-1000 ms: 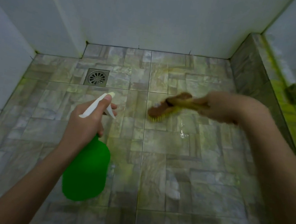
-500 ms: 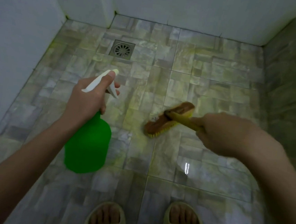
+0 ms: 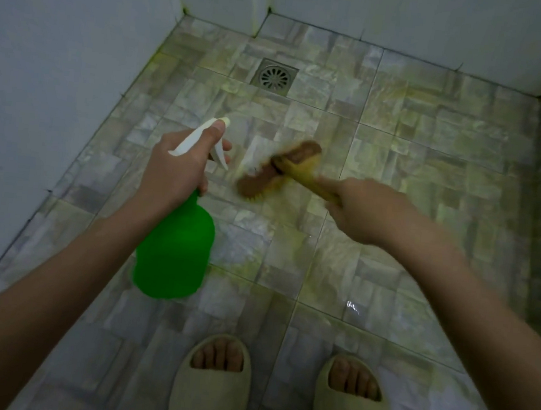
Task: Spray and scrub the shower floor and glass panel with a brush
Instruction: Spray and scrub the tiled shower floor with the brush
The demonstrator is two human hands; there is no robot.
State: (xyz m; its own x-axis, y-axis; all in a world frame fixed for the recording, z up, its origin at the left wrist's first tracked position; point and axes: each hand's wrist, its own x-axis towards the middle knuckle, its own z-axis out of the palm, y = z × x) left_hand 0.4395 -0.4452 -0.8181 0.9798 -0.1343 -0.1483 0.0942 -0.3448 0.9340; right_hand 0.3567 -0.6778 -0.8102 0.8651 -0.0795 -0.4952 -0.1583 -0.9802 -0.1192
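Mid-floor, just below the drain point(image 3: 275, 77): brush point(image 3: 295, 152) head sits bristles-down on the shower floor point(image 3: 432, 154), brown back facing up, yellow bristles showing at its lower edge. Head's long axis runs diagonally, near-left to far-right. The yellow handle leaves the head's middle and points back and right into the right hand point(image 3: 364, 210), which is wrapped around its end. Head is blurred, so contact detail is unclear. Left hand point(image 3: 176, 169) grips the neck of the green spray bottle point(image 3: 175, 248), thumb along the white sprayer top, a finger on the trigger. Nozzle points away, toward the drain; bottle body hangs toward the camera, off the floor, just left of the brush. Two pale slippers point(image 3: 212, 384) stand on the tiles at the bottom edge.
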